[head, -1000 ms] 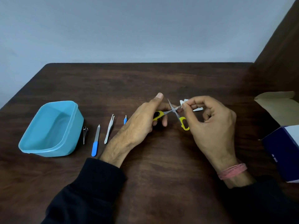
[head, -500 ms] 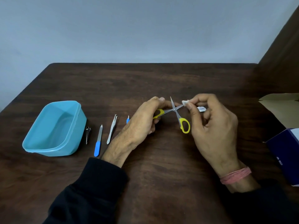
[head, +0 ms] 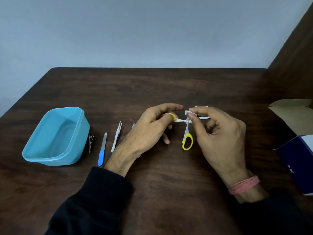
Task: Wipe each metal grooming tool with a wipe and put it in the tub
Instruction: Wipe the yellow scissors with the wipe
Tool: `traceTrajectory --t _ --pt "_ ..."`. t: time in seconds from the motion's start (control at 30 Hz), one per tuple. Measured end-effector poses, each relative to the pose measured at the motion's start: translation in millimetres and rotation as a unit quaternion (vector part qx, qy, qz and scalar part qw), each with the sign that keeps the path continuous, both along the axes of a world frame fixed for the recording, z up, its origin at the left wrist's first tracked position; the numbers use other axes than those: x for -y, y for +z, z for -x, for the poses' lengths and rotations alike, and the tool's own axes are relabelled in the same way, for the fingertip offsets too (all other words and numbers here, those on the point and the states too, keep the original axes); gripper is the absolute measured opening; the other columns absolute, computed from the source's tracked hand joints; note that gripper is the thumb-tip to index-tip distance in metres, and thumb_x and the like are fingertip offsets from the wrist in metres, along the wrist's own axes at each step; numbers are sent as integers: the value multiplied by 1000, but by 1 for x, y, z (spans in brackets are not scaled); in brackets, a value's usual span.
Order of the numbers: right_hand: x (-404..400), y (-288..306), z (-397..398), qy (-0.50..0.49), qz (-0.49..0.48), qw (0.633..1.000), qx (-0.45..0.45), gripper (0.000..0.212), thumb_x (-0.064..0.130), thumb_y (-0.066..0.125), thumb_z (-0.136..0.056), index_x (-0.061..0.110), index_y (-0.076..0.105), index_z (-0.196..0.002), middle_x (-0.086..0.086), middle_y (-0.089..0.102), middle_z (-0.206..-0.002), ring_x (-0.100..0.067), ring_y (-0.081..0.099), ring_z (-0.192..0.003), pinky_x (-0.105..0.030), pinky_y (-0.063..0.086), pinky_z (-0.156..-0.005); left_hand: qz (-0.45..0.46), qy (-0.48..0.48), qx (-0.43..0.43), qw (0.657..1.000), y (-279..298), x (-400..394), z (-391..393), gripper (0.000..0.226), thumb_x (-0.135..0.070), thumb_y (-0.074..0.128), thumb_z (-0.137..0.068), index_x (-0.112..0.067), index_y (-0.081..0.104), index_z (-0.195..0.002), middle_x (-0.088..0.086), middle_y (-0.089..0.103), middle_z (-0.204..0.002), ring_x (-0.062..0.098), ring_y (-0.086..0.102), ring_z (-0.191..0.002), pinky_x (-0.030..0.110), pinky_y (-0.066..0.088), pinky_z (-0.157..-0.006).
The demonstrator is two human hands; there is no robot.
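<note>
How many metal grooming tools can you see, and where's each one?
5. Scissors held in both hands; nail clipper, nail file and tweezers lie in a row right of the tub; a blue-tipped tool is mostly hidden behind the left hand.

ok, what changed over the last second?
The right hand slid the wipe in along the blade toward the pivot of the scissors; blade tips are now covered. The left hand keeps gripping one yellow handle. The tub and table tools stayed put.
</note>
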State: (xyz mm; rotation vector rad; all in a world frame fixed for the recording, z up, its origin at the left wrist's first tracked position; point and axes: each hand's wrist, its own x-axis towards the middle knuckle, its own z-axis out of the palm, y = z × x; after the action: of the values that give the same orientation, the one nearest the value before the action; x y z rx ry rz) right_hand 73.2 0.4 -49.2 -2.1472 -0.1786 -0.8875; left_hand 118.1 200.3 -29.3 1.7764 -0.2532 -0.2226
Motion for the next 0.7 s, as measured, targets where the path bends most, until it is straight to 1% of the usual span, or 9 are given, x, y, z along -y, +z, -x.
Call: traceTrajectory --t 0.07,0.13,0.2,0.3,0.33,0.4,0.5,0.6,0.7 --pt "1 0 -1 -1 -2 1000 -7 5 22 85 -100 21 86 -105 12 79 -101 -13 55 -54 -27 48 -59 -2 3 13 1000 -2 0 1 29 -10 63 -113 -23 79 -134 28 70 -109 5 66 -84 28 62 -56" --pt "2 2 -1 -3 -5 1000 -4 4 22 85 -101 21 86 -104 10 77 -102 -12 54 -55 -24 45 -61 23 19 11 999 -3 -1 1 24 -13 72 -109 -21 81 -130 23 77 -107 7 72 -86 31 67 -64" --pt "4 3 0 -9 -11 1000 0 5 20 85 -100 21 85 -105 11 75 -96 -10 55 -55 -22 45 -63 61 40 -9 997 -4 0 2 22 -11 77 -105 -16 81 -126 13 82 -102 9 77 -88 30 69 -67" --pt "3 3 3 -8 -22 1000 -20 15 21 90 -94 23 84 -107 23 67 -80 -11 61 -54 -24 51 -62 92 54 -20 994 -3 2 4 21 -8 81 -101 -11 81 -122 13 85 -101 13 79 -85 28 69 -65" --pt "1 3 4 -6 -17 1000 -24 14 21 91 -93 23 85 -105 27 63 -75 -11 60 -53 -24 51 -61 97 53 -20 994 -3 2 5 22 -7 82 -100 -10 81 -121 13 86 -101 14 80 -85 28 69 -66" --pt "-1 3 4 -3 -3 1000 -25 10 21 93 -92 23 87 -99 31 58 -73 -10 58 -53 -17 46 -61 104 49 -22 993 -2 2 6 23 -7 81 -99 -10 81 -122 11 86 -103 15 81 -88 27 69 -68" --pt "-2 2 1 -3 3 1000 -29 7 21 91 -93 23 88 -99 23 68 -83 0 56 -58 -7 38 -64 123 28 -40 991 -2 1 7 24 -5 76 -103 -9 79 -127 11 87 -108 15 83 -95 27 70 -75" --pt "1 0 -3 -22 0 999 -28 5 22 91 -93 24 87 -97 17 73 -89 12 53 -64 -6 36 -69 146 10 -62 987 -4 0 9 26 -2 71 -105 -9 78 -129 11 86 -112 16 83 -101 29 70 -79" --pt "1 -2 -2 -30 11 999 -26 5 22 90 -93 24 87 -96 19 70 -88 15 50 -65 -7 36 -69 153 14 -72 985 -3 2 10 25 -4 71 -106 -10 78 -129 10 86 -112 17 84 -100 29 70 -77"
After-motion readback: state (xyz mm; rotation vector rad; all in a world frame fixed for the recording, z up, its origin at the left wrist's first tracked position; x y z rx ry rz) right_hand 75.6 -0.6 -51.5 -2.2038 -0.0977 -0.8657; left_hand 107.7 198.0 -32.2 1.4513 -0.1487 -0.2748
